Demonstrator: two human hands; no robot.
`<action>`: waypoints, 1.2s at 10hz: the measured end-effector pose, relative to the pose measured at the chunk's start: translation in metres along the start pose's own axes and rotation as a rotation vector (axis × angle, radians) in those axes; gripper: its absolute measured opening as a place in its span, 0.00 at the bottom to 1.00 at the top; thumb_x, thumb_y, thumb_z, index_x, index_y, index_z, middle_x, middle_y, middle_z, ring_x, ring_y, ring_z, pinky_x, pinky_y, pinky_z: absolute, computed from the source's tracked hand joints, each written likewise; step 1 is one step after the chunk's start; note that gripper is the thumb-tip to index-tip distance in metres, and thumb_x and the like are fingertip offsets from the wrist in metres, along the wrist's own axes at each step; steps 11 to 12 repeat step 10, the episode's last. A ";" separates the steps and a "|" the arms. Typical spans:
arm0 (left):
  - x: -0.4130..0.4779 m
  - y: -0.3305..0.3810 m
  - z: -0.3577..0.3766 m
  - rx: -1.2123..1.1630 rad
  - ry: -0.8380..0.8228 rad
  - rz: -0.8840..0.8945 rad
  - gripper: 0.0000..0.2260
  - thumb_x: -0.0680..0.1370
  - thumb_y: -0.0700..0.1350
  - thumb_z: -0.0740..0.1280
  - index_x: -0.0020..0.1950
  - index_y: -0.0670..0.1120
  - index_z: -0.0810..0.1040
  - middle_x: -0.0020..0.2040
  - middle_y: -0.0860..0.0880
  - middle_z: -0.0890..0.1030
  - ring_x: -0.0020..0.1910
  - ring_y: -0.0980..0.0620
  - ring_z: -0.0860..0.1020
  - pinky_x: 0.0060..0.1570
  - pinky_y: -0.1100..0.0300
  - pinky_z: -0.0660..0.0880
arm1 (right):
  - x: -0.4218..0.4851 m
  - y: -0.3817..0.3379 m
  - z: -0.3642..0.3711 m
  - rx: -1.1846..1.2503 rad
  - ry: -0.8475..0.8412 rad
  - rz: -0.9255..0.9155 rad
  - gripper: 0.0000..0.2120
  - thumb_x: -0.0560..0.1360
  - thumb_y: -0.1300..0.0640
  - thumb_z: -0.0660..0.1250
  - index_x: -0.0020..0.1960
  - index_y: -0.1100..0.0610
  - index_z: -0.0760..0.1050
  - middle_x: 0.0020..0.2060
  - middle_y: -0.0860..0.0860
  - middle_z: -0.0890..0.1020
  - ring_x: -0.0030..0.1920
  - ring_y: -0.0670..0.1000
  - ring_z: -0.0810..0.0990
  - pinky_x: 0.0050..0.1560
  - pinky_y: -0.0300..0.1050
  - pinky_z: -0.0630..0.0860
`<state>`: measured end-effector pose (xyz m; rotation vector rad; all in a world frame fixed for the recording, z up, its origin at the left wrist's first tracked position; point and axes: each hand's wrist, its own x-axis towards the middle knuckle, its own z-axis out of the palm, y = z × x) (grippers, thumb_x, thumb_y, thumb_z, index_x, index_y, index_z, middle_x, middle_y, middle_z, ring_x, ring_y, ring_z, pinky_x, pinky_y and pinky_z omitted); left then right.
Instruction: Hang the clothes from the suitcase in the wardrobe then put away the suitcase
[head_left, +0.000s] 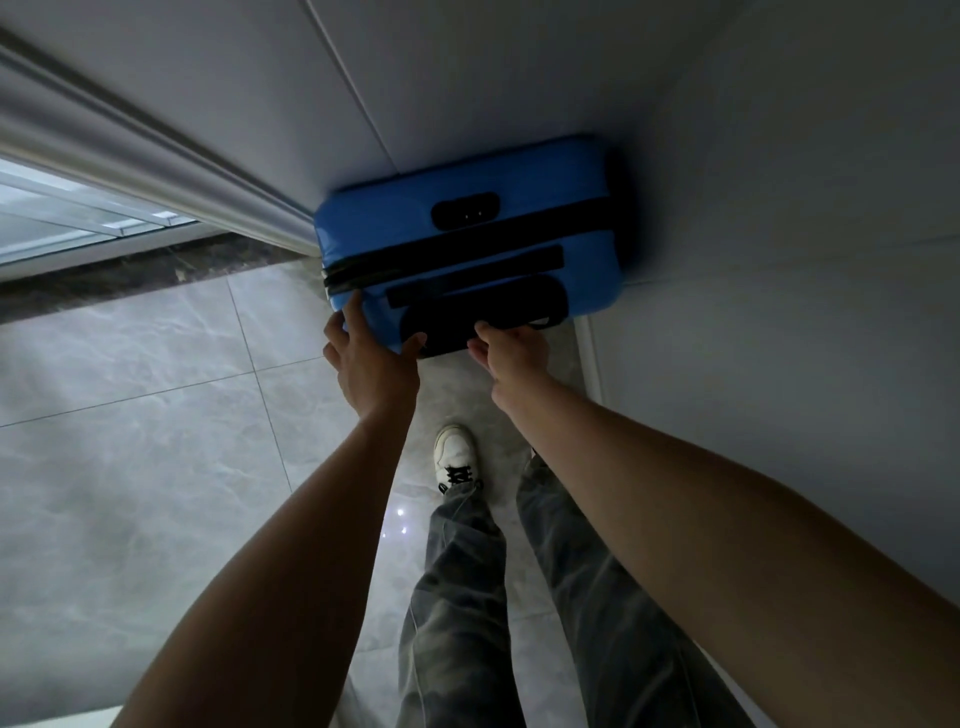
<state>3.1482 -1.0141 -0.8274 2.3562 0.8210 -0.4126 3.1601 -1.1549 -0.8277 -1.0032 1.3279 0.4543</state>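
Observation:
A blue hard-shell suitcase (467, 234) stands upright and zipped shut in the corner, its back against the white wall panel. I look down on its top face, with a black lock and black handle bars. My left hand (371, 358) holds the suitcase's near left corner, thumb and fingers spread around the edge. My right hand (511, 351) grips the black telescopic handle (483, 319) on the near side, fingers curled round it. No clothes are in view.
A white wall (779, 260) rises to the right and a white panel (260, 78) behind the case. A pale curtain or frame (130, 150) and a window sill lie at the left. Grey marble floor tiles (156, 415) spread below; my legs and a white shoe (457, 457) stand near.

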 end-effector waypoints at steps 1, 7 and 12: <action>0.001 -0.003 0.004 0.038 0.031 0.010 0.39 0.72 0.52 0.78 0.77 0.57 0.61 0.74 0.48 0.66 0.70 0.44 0.67 0.61 0.40 0.75 | 0.008 0.007 -0.002 -0.078 0.009 -0.039 0.08 0.77 0.63 0.73 0.52 0.66 0.79 0.36 0.55 0.81 0.33 0.47 0.80 0.37 0.39 0.83; -0.018 0.000 -0.090 0.229 -0.371 0.256 0.30 0.79 0.51 0.69 0.79 0.49 0.64 0.72 0.40 0.72 0.71 0.37 0.72 0.63 0.45 0.73 | -0.065 -0.023 -0.135 -0.931 -0.068 -0.347 0.09 0.74 0.54 0.73 0.52 0.56 0.80 0.49 0.55 0.84 0.51 0.56 0.83 0.58 0.56 0.80; -0.111 0.013 -0.164 0.335 -0.279 0.478 0.32 0.79 0.58 0.67 0.80 0.52 0.61 0.76 0.44 0.70 0.71 0.41 0.70 0.65 0.42 0.73 | -0.204 -0.017 -0.167 -0.616 -0.195 -0.547 0.23 0.77 0.55 0.72 0.70 0.49 0.70 0.54 0.56 0.83 0.55 0.59 0.84 0.58 0.54 0.81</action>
